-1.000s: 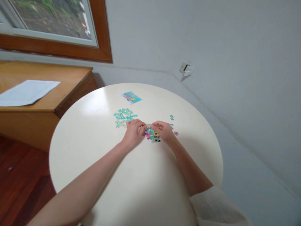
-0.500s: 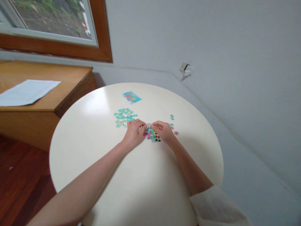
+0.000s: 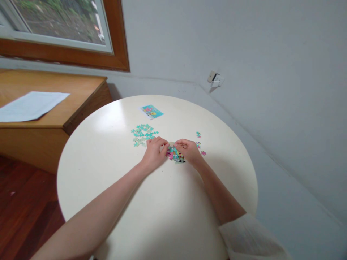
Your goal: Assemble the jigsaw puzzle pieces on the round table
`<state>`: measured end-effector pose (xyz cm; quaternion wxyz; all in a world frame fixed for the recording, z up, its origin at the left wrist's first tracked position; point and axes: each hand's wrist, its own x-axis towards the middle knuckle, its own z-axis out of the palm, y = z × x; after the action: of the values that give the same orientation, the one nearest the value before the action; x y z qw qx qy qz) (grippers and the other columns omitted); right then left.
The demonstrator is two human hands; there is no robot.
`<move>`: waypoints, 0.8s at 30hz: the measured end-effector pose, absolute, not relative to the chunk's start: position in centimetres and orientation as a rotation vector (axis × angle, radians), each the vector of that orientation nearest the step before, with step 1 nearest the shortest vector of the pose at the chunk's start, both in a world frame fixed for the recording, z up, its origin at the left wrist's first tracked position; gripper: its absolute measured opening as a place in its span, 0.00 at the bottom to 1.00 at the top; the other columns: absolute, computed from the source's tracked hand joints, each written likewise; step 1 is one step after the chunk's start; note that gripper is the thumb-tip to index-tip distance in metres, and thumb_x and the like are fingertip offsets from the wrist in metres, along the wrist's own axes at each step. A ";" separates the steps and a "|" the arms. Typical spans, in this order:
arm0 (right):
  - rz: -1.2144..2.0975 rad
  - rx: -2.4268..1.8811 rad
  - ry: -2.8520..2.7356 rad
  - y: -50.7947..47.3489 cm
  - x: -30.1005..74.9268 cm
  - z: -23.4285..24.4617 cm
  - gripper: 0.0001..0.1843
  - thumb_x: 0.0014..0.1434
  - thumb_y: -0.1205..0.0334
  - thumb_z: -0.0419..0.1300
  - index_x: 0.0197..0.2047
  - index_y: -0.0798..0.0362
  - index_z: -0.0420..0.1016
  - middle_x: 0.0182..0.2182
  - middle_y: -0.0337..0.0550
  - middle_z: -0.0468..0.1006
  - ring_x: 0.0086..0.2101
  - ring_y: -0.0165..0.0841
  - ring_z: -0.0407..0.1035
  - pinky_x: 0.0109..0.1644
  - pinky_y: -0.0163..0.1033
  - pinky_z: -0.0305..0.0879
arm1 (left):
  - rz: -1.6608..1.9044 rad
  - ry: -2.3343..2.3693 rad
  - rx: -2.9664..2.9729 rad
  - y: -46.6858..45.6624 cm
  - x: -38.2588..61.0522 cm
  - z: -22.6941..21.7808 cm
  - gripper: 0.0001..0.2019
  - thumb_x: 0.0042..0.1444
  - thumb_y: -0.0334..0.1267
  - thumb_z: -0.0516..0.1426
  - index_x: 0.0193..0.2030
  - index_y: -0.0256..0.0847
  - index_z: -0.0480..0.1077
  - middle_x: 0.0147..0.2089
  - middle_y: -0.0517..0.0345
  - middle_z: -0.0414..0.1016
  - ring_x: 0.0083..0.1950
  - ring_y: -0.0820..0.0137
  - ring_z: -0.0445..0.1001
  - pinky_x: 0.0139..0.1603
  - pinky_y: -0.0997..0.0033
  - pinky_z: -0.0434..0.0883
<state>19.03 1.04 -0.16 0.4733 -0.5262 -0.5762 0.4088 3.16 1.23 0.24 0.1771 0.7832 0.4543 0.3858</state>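
Observation:
A partly joined jigsaw puzzle (image 3: 175, 155) in pink, teal and yellow lies on the round white table (image 3: 162, 213). My left hand (image 3: 155, 151) is at its upper left side, thumb and fingers closed in a pinch at the puzzle's edge. On the other side my right hand (image 3: 188, 149) pinches at the upper right edge, its fingers curled together. Both hands cover parts of the puzzle, and their fingertips are too small to show single pieces clearly. Loose teal puzzle pieces (image 3: 142, 133) spread just beyond my left hand.
A small picture card (image 3: 152, 112) lies toward the table's far side. Several loose pieces, a pink one (image 3: 203, 153) among them, lie right of my right hand. A wooden desk (image 3: 81, 85) with a paper sheet (image 3: 32, 104) stands at left. The wall carries a socket with a plug (image 3: 215, 78).

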 end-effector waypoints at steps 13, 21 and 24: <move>1.003 -1.301 -1.417 1.0 19.1 -0.1 0.12 0.41 0.54 0.62 0.24 0.54 0.71 0.19 0.37 0.72 0.22 0.27 0.64 0.27 0.34 0.61 | 1.101 1.297 2.210 1.2 3.1 0.3 0.10 0.58 0.34 0.50 0.27 0.38 0.68 0.29 0.58 0.71 0.36 0.68 0.68 0.41 0.65 0.57; 1.027 -1.298 -1.429 0.9 19.0 -0.1 0.13 0.41 0.53 0.62 0.25 0.55 0.71 0.18 0.37 0.71 0.21 0.27 0.63 0.25 0.33 0.59 | 1.084 1.287 2.125 1.6 3.1 0.1 0.12 0.56 0.35 0.50 0.23 0.38 0.65 0.25 0.59 0.68 0.31 0.71 0.67 0.35 0.70 0.60; 1.025 -1.297 -1.430 0.8 19.0 0.0 0.14 0.41 0.52 0.63 0.25 0.55 0.71 0.19 0.37 0.71 0.21 0.27 0.63 0.25 0.33 0.60 | 1.060 1.300 2.106 1.7 3.1 0.1 0.11 0.56 0.35 0.50 0.23 0.38 0.65 0.25 0.59 0.69 0.31 0.71 0.67 0.35 0.71 0.61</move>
<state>19.02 0.84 0.01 0.4600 -0.5269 -0.5808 0.4165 3.14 1.71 0.12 0.2228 0.7626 0.4708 0.3837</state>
